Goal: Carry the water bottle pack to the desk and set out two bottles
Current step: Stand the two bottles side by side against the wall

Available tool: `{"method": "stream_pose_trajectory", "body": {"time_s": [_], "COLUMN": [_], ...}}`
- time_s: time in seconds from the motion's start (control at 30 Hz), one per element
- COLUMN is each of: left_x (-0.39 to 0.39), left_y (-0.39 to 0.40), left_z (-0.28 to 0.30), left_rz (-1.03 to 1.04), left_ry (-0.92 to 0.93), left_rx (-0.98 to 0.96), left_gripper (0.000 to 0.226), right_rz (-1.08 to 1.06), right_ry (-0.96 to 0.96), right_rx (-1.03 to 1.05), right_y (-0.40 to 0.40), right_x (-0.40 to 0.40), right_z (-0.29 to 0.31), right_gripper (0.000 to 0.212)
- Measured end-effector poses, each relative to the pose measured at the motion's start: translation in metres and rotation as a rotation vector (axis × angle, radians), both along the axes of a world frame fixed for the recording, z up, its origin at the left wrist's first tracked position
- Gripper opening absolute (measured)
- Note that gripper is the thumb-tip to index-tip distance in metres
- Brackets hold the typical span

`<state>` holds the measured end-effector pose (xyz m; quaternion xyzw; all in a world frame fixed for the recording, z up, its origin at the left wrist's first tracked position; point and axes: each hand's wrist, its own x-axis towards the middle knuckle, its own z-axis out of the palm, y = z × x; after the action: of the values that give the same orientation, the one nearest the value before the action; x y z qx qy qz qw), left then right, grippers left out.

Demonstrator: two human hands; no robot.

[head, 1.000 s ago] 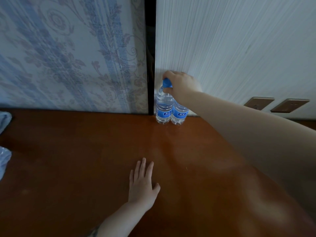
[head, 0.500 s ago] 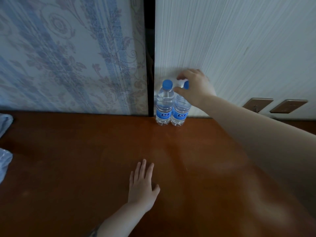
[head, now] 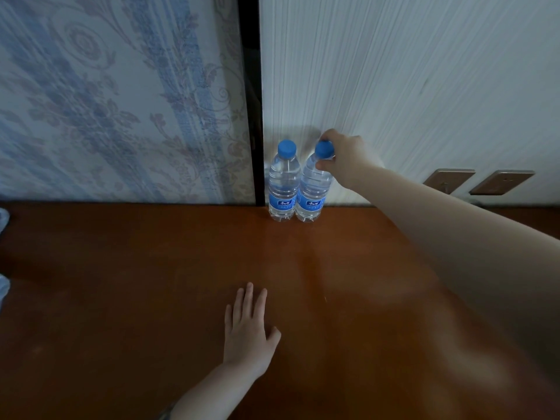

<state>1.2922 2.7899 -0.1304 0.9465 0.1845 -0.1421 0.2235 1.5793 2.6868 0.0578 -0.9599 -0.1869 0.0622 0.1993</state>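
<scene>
Bottles (head: 283, 183) side by side, touching, at wall. Your right hand (head: 342, 157) pinches right cap (head: 324, 149). Let go softly, straight up. Left hand (head: 247, 331) flat, spread on counter (head: 121, 283).

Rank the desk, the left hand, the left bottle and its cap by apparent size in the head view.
1. desk
2. left hand and left bottle: alike; the hand is nearer, so unsure
3. cap
</scene>
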Motion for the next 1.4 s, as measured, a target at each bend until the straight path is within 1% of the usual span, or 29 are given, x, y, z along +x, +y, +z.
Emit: {"method": "stream_pose_trajectory", "body": {"time_s": [0.2, 0.33, 0.47, 0.6, 0.8, 0.9, 1.0, 1.2, 1.4], "left_x": [-0.001, 0.000, 0.000, 0.000, 0.001, 0.001, 0.001, 0.001, 0.000], "left_y": [-0.001, -0.001, 0.001, 0.000, -0.001, 0.000, 0.000, 0.000, 0.001], "left_z": [-0.001, -0.001, -0.001, -0.002, -0.003, -0.003, -0.004, -0.005, -0.006], "left_rz": [-0.002, 0.002, -0.007, -0.008, 0.000, 0.002, -0.002, -0.002, -0.007], "left_ry": [-0.003, -0.002, 0.006, 0.005, 0.001, 0.000, 0.003, -0.007, 0.005], "left_rx": [0.008, 0.007, 0.001, 0.010, 0.017, 0.016, 0.018, 0.021, 0.027], "left_gripper": [0.074, 0.074, 0.074, 0.074, 0.075, 0.075, 0.075, 0.075, 0.075], "right_rz": [-0.019, -0.028, -0.148, -0.203, -0.202, -0.193, -0.178, -0.196, -0.167], "right_ry": [0.017, -0.015, 0.030, 0.058, 0.058, 0.047, 0.079, 0.122, 0.095], "right_rx": [0.067, 0.038, 0.116, 0.104, 0.130, 0.120, 0.098, 0.105, 0.137], "right_y": [-0.003, 0.000, 0.003, 0.010, 0.010, 0.010, 0.008, 0.003, 0.006], "right_x": [-0.002, -0.007, -0.011, -0.014, -0.013, -0.014, -0.012, -0.011, -0.012], "right_z": [0.002, -0.002, -0.007, -0.011, -0.011, -0.012, -0.009, -0.008, -0.014], "right_gripper": [0.048, 0.043, 0.042, 0.044, 0.045, 0.046, 0.047, 0.060, 0.054]}}
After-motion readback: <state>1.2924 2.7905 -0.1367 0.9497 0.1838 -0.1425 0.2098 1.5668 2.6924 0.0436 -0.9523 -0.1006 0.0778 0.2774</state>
